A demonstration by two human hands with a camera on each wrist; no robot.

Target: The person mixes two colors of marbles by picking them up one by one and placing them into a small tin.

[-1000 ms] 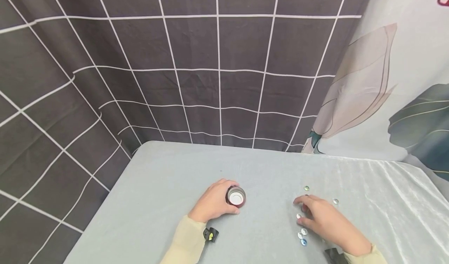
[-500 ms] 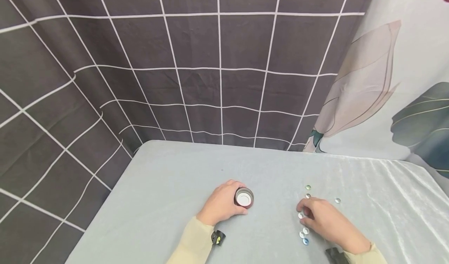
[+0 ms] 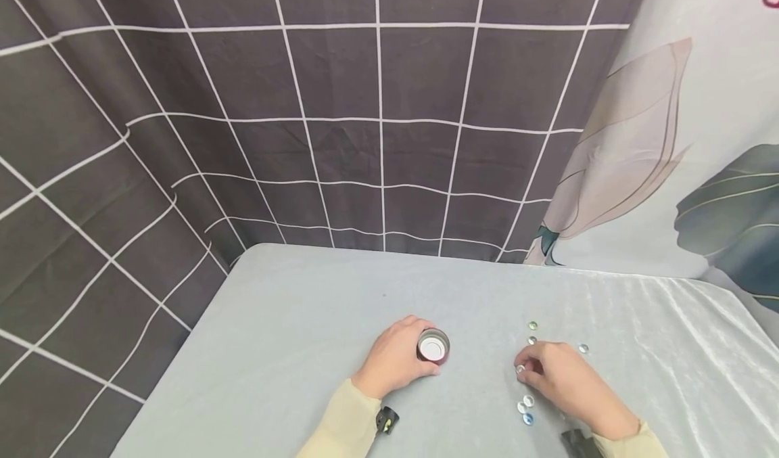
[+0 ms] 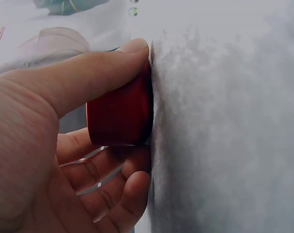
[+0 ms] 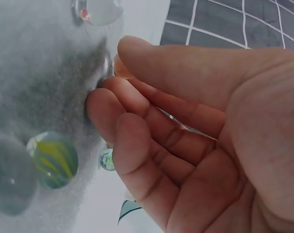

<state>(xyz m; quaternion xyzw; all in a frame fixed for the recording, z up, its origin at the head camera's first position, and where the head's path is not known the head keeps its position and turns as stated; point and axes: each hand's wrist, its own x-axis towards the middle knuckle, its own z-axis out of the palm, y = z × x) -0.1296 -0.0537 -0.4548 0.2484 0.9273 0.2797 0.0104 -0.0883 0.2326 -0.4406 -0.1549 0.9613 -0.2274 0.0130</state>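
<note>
My left hand (image 3: 398,356) grips a short red round tin (image 3: 434,347), open at the top with a silvery inside and a pale bottom. In the left wrist view, the thumb lies along one side of the red tin (image 4: 120,114), which is close against the cloth. To the right, my right hand (image 3: 562,383) pinches a clear glass marble (image 3: 520,370) between thumb and forefinger, right at the cloth. The right wrist view shows that marble (image 5: 120,68) mostly hidden behind the thumb tip. A marble with a yellow-green swirl (image 5: 55,160) lies near the curled fingers.
Clear and blue marbles (image 3: 528,418) cluster in front of the right hand. A green marble (image 3: 533,325) and a clear one (image 3: 583,348) lie beyond it. Pale cloth covers the table (image 3: 304,309); a dark gridded curtain (image 3: 341,153) hangs behind its far edge.
My left hand has slid the red tin to the right, nearer the marbles. The right thumb and forefinger have come together on a clear marble.
</note>
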